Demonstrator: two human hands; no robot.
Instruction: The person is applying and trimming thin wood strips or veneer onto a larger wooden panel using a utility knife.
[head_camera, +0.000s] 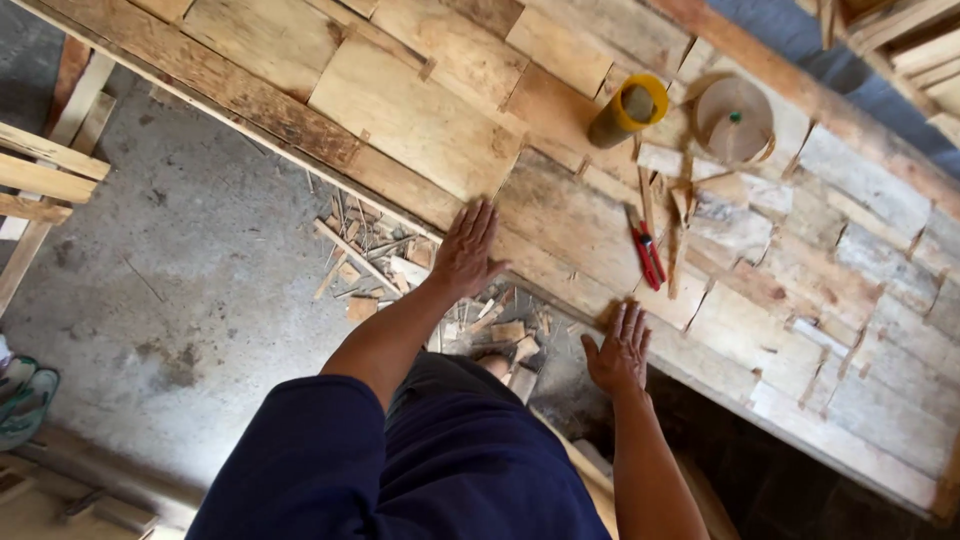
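Both hands, left hand (467, 250) and right hand (618, 350), press flat on plank table (420, 120).

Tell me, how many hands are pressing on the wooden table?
2. The left hand lies flat on the wooden table near its edge, and the right hand lies flat at the edge, below the red-handled cutters. No other hands show.

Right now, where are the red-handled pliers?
Head view: the red-handled pliers lie on the wooden bench, right of centre, just beyond the right hand, below the yellow-rimmed tube.
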